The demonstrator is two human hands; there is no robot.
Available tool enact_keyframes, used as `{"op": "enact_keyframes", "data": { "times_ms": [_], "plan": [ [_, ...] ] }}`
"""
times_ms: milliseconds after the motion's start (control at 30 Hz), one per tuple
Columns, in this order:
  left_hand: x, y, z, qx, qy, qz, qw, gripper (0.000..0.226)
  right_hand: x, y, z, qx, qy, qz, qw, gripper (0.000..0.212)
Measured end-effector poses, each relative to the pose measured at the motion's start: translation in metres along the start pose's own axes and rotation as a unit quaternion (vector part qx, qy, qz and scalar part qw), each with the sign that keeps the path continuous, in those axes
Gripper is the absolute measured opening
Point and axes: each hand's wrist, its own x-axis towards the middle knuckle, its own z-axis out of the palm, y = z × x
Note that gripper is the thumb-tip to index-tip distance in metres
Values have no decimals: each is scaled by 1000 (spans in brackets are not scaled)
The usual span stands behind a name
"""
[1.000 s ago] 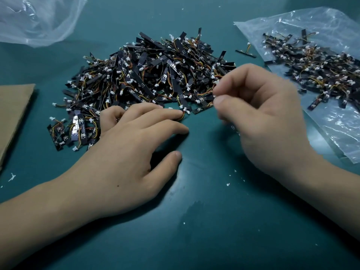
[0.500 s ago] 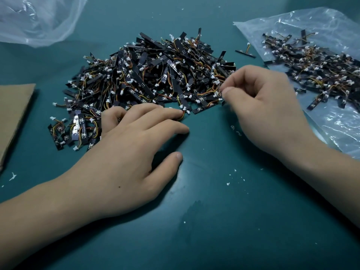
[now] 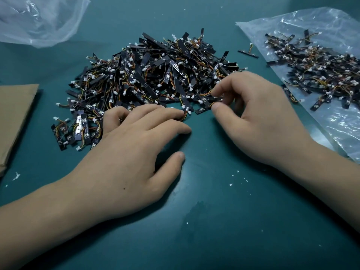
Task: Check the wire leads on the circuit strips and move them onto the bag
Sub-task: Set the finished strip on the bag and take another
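Loosely, the left hand is lying flat over the near edge of the pile, hiding part; the right hand is pinching one strip.

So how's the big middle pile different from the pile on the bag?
The middle pile is bigger and heaped; the bag pile is smaller and flatter. The middle pile lies on the bare green table; the bag pile on a clear plastic bag. The left hand and right hand are at the middle pile; neither touches the bag pile. Both are black strips with coloured wires and white plugs.
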Motion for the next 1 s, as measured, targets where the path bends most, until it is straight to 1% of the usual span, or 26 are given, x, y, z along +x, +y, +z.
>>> {"op": "enact_keyframes", "data": {
  "times_ms": [67, 100, 133, 233, 300, 367, 467, 567, 667, 800, 900, 933, 1000],
  "plan": [
    [0, 1, 0, 18, 6, -28, 999, 45, 1, -1, 2, -82, -48, 6, 995, 39],
    [0, 1, 0, 30, 5, -43, 999, 49, 1, -2, 2, -106, -59, 9, 993, 42],
    [0, 2, 0, 40, 2, -56, 998, 54, 2, -2, 2, -108, -59, 13, 992, 40],
    [-1, 3, 1, 62, -8, -74, 995, 59, 2, 1, 1, -69, -42, 16, 997, 18],
    [-1, 3, 1, 58, -6, -73, 996, 60, 1, 3, 2, -61, -35, 6, 998, 10],
    [-1, 2, 1, 47, 8, -63, 997, 57, -1, 4, 2, -37, -5, -9, 999, 6],
    [-1, 4, -2, 7, 65, -58, 996, 49, -2, 1, -2, -2, 61, -49, 997, 7],
    [0, 7, -6, -57, 115, -60, 990, 46, -2, -2, -3, -42, 113, -120, 985, 8],
    [-1, 8, -5, -81, 119, -45, 989, 46, -1, -1, -3, -61, 135, -151, 977, 6],
    [0, 1, 3, -122, 128, -25, 984, 47, -3, 4, -1, -2, 107, -173, 979, 7],
    [3, -7, 14, -231, 131, -28, 964, 45, -4, 5, -1, 24, 98, -212, 972, 9],
    [3, -9, 17, -246, 132, -25, 960, 44, -5, 4, -1, 30, 87, -231, 968, 7],
    [5, -10, 17, -213, 131, -9, 968, 40, -7, 1, 0, 38, 59, -275, 959, 4]
  ]
}}
